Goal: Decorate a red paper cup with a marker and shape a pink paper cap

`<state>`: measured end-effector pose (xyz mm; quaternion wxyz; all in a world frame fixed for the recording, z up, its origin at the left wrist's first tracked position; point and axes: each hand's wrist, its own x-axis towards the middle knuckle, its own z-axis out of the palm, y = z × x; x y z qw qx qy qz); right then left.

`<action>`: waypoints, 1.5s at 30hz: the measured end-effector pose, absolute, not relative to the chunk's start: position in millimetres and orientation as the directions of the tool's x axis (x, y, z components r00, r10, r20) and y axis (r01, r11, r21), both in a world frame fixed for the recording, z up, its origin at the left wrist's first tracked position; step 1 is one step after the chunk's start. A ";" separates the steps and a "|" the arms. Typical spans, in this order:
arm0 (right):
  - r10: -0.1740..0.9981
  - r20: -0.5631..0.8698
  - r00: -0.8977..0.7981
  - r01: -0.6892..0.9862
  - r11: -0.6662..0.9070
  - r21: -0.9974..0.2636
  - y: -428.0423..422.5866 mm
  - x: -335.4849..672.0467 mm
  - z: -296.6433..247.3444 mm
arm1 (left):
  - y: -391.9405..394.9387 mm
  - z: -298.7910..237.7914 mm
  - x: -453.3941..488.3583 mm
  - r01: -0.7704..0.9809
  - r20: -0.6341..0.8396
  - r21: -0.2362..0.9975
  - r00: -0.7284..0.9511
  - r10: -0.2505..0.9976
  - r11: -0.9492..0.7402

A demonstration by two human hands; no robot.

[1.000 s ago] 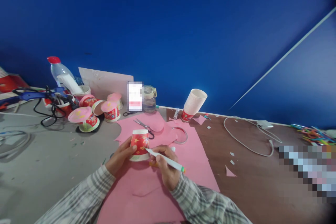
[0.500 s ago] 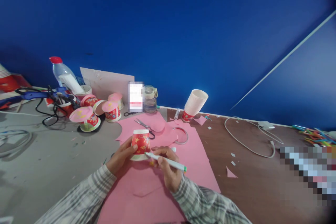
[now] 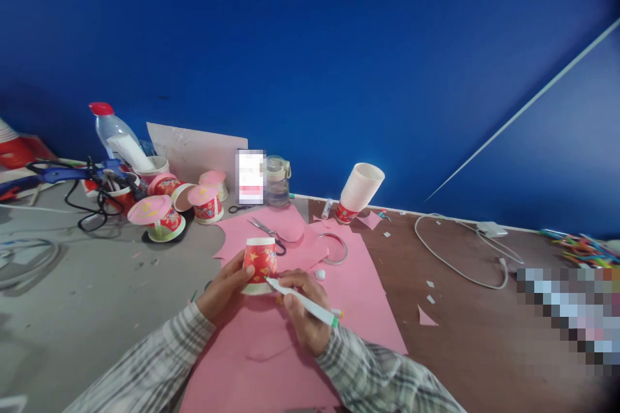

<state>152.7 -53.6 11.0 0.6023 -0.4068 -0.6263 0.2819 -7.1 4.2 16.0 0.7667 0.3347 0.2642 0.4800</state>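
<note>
One red paper cup (image 3: 260, 262) is held upside down over the pink paper (image 3: 261, 381), gripped at its side by the left hand (image 3: 230, 287), thumb in front. One white marker (image 3: 314, 311) is pinched firmly in the right hand (image 3: 307, 326), its tip held at the cup's lower side. A gold star is printed on the cup; the screen (image 3: 250, 177) is too blurred to be read. Four pink-topped cups (image 3: 165, 227) are grouped at the left, one laid sideways

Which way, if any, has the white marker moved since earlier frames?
Yes: the white marker has swung, its green end lower in view, farther from the silver ring.
</note>
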 end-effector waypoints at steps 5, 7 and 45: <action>0.849 0.524 0.064 0.173 0.508 -0.844 -53.5 152.4 11.5 | 3.9 15.3 -7.1 -0.552 -0.100 0.770 0.391 0.915 0.320; 0.845 0.530 0.068 0.177 0.512 -0.840 -53.2 152.0 10.8 | 4.1 14.8 -7.2 -0.552 -0.108 0.766 0.395 0.912 0.330; 0.847 0.531 -0.019 -0.019 0.530 -0.848 -48.6 153.3 15.0 | 6.1 10.8 -7.3 -0.574 -0.092 0.753 0.393 0.915 0.322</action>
